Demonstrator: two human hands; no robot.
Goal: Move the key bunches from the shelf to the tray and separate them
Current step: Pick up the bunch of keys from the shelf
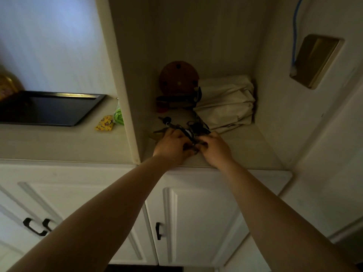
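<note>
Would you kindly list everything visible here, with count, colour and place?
key bunches: tangled pile, count unclear, dark, shelf nook front
tray: one, black, counter left of nook
folded cloth: one, cream, nook back right
round wooden disc: one, brown, nook back
yellow packet: one, counter beside tray
green item: one, by nook wall
blue cable: one, right wall
cabinet handles: three, black, doors below
left hand: grip on keys
right hand: grip on keys

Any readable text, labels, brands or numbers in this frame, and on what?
None can be read.
Yellow packet beside the tray: printed marks, too blurred to read.
Key bunches at the hands: no legible tags.
Round wooden piece and folded cloth: no print visible.
</note>
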